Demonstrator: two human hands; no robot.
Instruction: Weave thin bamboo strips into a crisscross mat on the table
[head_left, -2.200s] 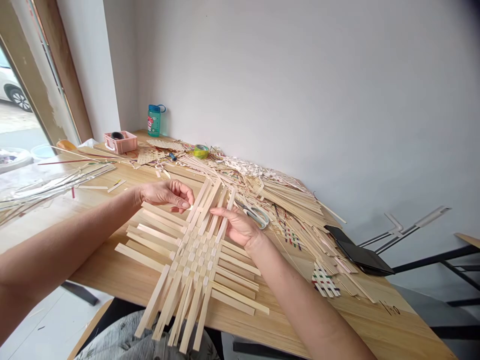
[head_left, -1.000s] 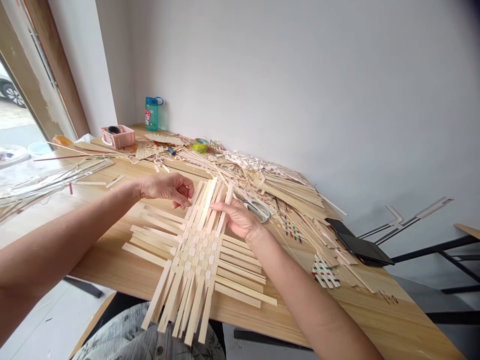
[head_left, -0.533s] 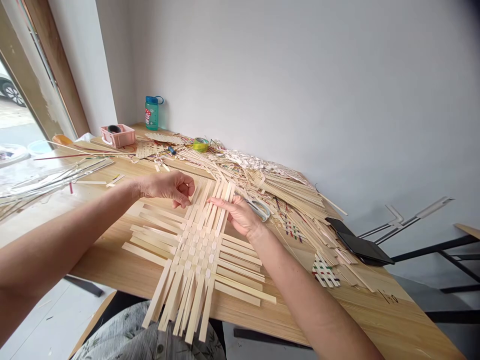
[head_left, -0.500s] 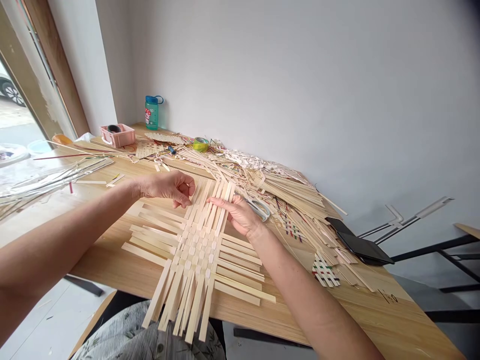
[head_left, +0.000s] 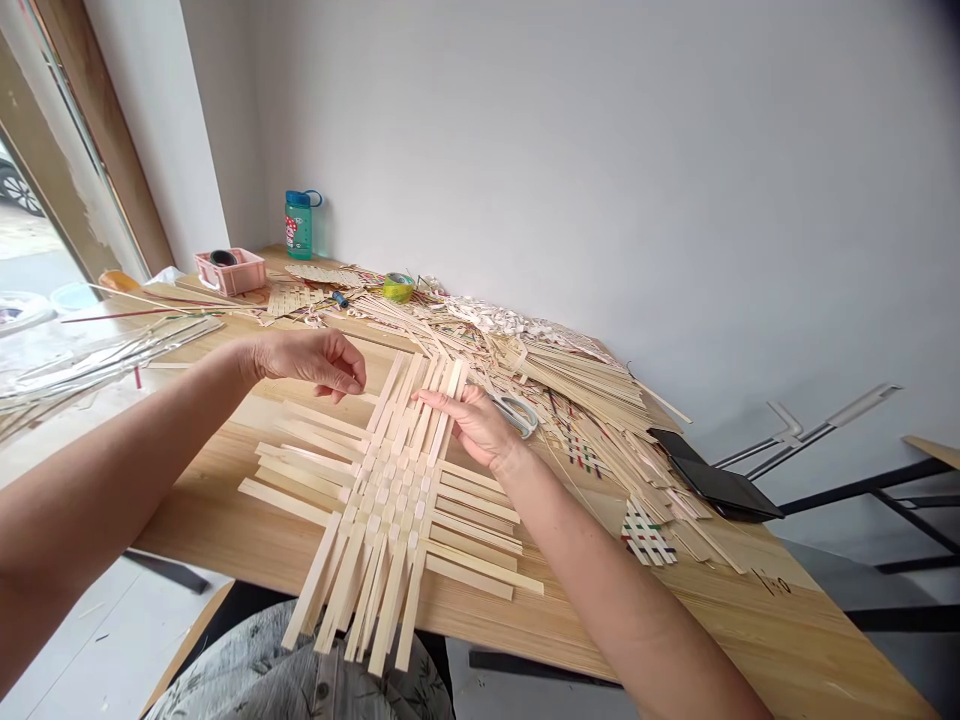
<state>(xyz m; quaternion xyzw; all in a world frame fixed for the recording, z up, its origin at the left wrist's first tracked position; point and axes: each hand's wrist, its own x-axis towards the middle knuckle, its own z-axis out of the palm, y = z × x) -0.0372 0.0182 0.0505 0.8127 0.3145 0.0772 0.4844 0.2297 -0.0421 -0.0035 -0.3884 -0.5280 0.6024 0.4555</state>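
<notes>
Left hand [head_left: 311, 362] pinched closed on a strip [head_left: 371, 398], right hand [head_left: 474, 418] clasping the weave [head_left: 390, 490] (at its far end), loose strips [head_left: 585, 392] heaped beyond on the surface [head_left: 217, 485].

LH [head_left: 313, 362] curled, RH [head_left: 480, 424] thumb straight

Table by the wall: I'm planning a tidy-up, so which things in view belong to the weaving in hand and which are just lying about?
Belongs:
woven strip mat, held by the right hand; left hand close by, its hold unclear
probably the bundle of pale strips and scissors, both untouched

Lying about, it seems:
teal bottle
pink basket
yellow-green tape roll
flat black object
</notes>
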